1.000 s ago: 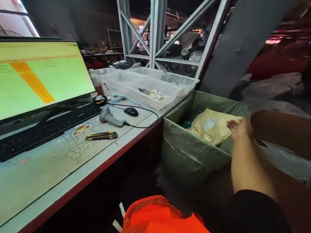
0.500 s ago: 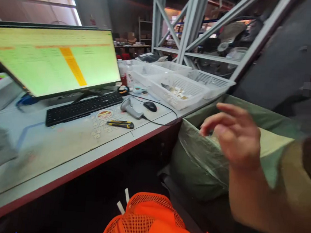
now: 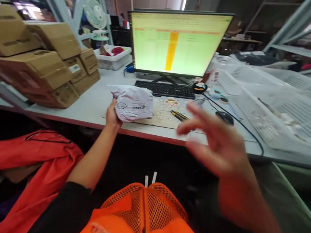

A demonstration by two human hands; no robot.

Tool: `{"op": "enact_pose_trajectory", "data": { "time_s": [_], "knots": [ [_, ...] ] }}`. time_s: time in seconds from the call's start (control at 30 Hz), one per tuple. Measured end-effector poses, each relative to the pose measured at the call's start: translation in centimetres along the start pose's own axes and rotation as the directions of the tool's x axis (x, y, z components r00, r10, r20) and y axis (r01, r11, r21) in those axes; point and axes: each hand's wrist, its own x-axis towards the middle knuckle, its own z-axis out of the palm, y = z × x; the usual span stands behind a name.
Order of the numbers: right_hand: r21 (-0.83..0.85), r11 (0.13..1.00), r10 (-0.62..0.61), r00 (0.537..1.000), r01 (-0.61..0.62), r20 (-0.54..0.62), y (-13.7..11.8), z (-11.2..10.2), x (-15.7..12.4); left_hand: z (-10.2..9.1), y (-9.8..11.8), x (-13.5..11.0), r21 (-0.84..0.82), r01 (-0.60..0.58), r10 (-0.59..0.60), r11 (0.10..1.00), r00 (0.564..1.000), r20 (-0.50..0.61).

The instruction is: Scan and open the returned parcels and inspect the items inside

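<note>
- Orange mesh makes up the vest (image 3: 146, 212) at the wearer's front, with a red garment (image 3: 41, 164) heaped to the left and a green fabric-sided bin (image 3: 292, 203) at lower right.
- Next comes the pale desk (image 3: 92, 106) with its red front edge, part of it under a printed desk mat (image 3: 159, 117) showing a cartoon face.
- On that surface lie a yellow-and-black utility knife (image 3: 178, 115), a black mouse (image 3: 224, 118) and, farther in, a black keyboard (image 3: 169, 90).
- White plastic baskets (image 3: 269, 133) line the right side; cardboard boxes (image 3: 58, 65) are stacked on the left.
- Behind the keyboard stands the lit monitor (image 3: 151, 46), its screen yellow-green with an orange column.
- Beyond are grey metal frames, a pale fan (image 3: 95, 13) at left and a dim room with a paned wall.
- The left hand (image 3: 114, 115) is clamped on the left end of a crumpled, printed plastic mailer (image 3: 134, 104), which extends rightward from the grip, in front of the keyboard; whether it touches the desk I cannot tell.
- The right hand (image 3: 216, 140), blurred, has its fingers apart, holding nothing, well to the mailer's right.
</note>
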Motion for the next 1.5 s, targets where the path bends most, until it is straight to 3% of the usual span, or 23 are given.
{"op": "enact_pose_trajectory", "data": {
  "time_s": [0.07, 0.13, 0.2, 0.27, 0.3, 0.37, 0.4, 0.43, 0.47, 0.53, 0.6, 0.7, 0.8, 0.9, 1.0, 1.13, 1.27, 1.33, 1.4, 1.5],
  "knots": [
    [-0.302, 0.922, 0.198, 0.966, -0.242, -0.167, 7.2, 0.0, 3.2, -0.1, -0.2, 0.2, -0.012, -0.009, 0.009, 1.0, 1.0, 0.007],
    [-0.554, 0.676, 0.414, 0.872, -0.486, -0.26, 14.1, -0.2, 5.8, -0.4, 0.0, 0.2, 0.053, -0.105, 0.107, 0.993, 0.994, -0.02],
    [-0.672, 0.437, 0.596, 0.752, -0.598, -0.282, 19.3, -0.5, 6.9, -0.8, 0.2, -0.2, 0.253, -0.302, 0.309, 0.919, 0.951, 0.012],
    [-0.703, 0.303, 0.714, 0.642, -0.643, -0.28, 22.3, -0.9, 6.8, -1.2, 0.2, -1.1, 0.491, -0.531, 0.46, 0.691, 0.846, 0.269],
    [-0.71, 0.276, 0.74, 0.615, -0.647, -0.273, 23.1, -0.9, 6.6, -1.3, 0.0, -1.7, 0.556, -0.638, 0.441, 0.533, 0.77, 0.461],
    [-0.725, 0.259, 0.752, 0.604, -0.638, -0.263, 23.8, -0.8, 6.3, -1.3, -1.0, -3.1, 0.533, -0.81, 0.24, 0.245, 0.583, 0.776],
    [-0.731, 0.256, 0.748, 0.608, -0.633, -0.264, 23.9, -0.7, 6.4, -1.2, -1.6, -3.9, 0.485, -0.865, 0.121, 0.132, 0.499, 0.858],
    [-0.732, 0.25, 0.745, 0.608, -0.634, -0.272, 23.9, -0.6, 6.7, -1.0, -2.4, -4.7, 0.442, -0.897, 0.024, 0.034, 0.443, 0.896],
    [-0.729, 0.238, 0.748, 0.6, -0.642, -0.284, 23.8, -0.4, 7.1, -0.9, -3.1, -5.4, 0.414, -0.909, -0.042, -0.049, 0.417, 0.908],
    [-0.724, 0.221, 0.753, 0.586, -0.654, -0.3, 23.3, -0.5, 8.5, -0.7, -4.2, -6.3, 0.396, -0.904, -0.099, -0.163, 0.415, 0.904],
    [-0.713, 0.254, 0.762, 0.589, -0.654, -0.269, 21.9, -1.0, 10.1, -0.7, -4.9, -6.7, 0.392, -0.9, -0.088, -0.191, 0.414, 0.906],
    [-0.628, 0.442, 0.776, 0.625, -0.641, -0.092, 18.0, -2.3, 12.4, -1.3, -5.2, -7.1, 0.378, -0.913, -0.005, -0.154, 0.384, 0.923],
    [-0.553, 0.637, 0.726, 0.66, -0.536, 0.196, 12.7, -3.2, 14.2, -2.4, -5.5, -8.9, 0.382, -0.914, 0.101, -0.135, 0.371, 0.923],
    [-0.515, 0.716, 0.691, 0.58, -0.471, 0.432, 8.7, -2.9, 15.4, -3.6, -6.3, -12.4, 0.312, -0.947, 0.161, -0.076, 0.298, 0.941],
    [-0.499, 0.74, 0.673, 0.485, -0.452, 0.558, 7.2, -1.8, 16.0, -4.9, -7.0, -15.7, 0.214, -0.976, 0.143, 0.033, 0.216, 0.966],
    [-0.47, 0.765, 0.635, 0.393, -0.44, 0.665, 7.2, -0.4, 16.3, -5.8, -7.2, -17.1, 0.235, -0.968, 0.064, 0.089, 0.241, 0.968],
    [-0.443, 0.779, 0.609, 0.367, -0.445, 0.703, 7.0, -0.3, 16.2, -4.5, -6.1, -15.8, 0.216, -0.972, 0.175, 0.092, 0.229, 0.957],
    [-0.436, 0.78, 0.611, 0.397, -0.448, 0.685, 7.4, -0.7, 15.9, -3.2, -5.2, -14.6, 0.223, -0.971, 0.243, 0.084, 0.237, 0.94],
    [-0.467, 0.776, 0.63, 0.489, -0.424, 0.603, 8.8, -1.1, 15.6, -1.8, -4.3, -13.2, 0.294, -0.955, 0.27, 0.036, 0.293, 0.917],
    [-0.585, 0.698, 0.685, 0.625, -0.414, 0.375, 11.9, -1.9, 14.8, 0.0, -3.3, -11.4, 0.43, -0.9, 0.29, -0.066, 0.395, 0.872]
  ]
}}
